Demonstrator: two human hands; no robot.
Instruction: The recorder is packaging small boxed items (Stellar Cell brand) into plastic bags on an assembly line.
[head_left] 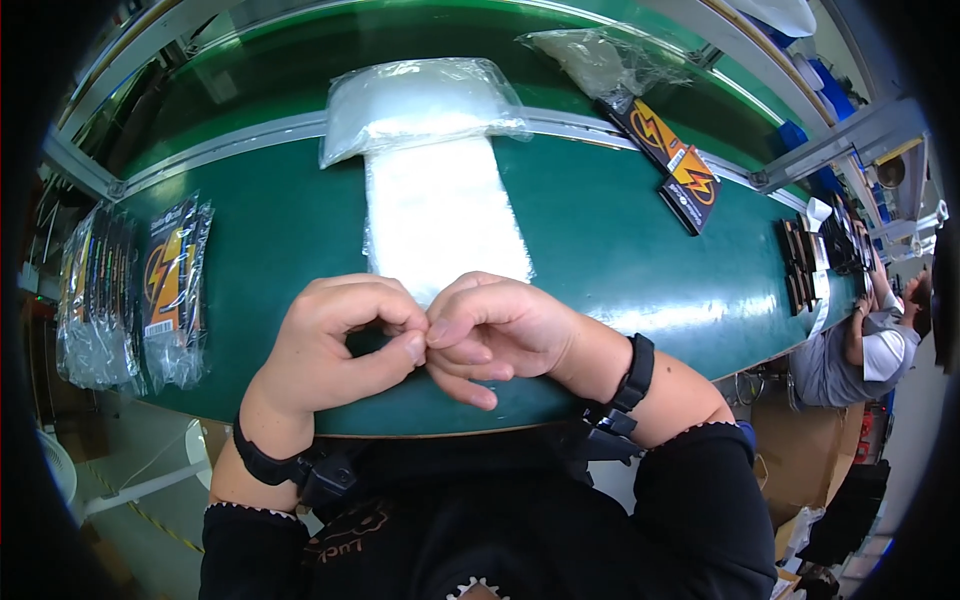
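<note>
My left hand [340,345] and my right hand [500,330] meet fingertip to fingertip over the near end of a stack of clear plastic bags [440,205]. On the left, thumb and forefinger are pinched into a ring. The right thumb and forefinger also press together, while its other fingers curl loosely below. Whatever lies between the fingertips, if anything, is too small to make out. A pillow-like bundle of clear plastic [425,100] rests across the far end of the stack.
Bagged black-and-orange boxes [175,285] stand at the left of the green table [290,220]. Two unbagged boxes [690,190] lie at the far right, beside crumpled plastic [590,60]. A metal rail [235,145] runs along the back. Another person [865,345] sits at the right, near dark items.
</note>
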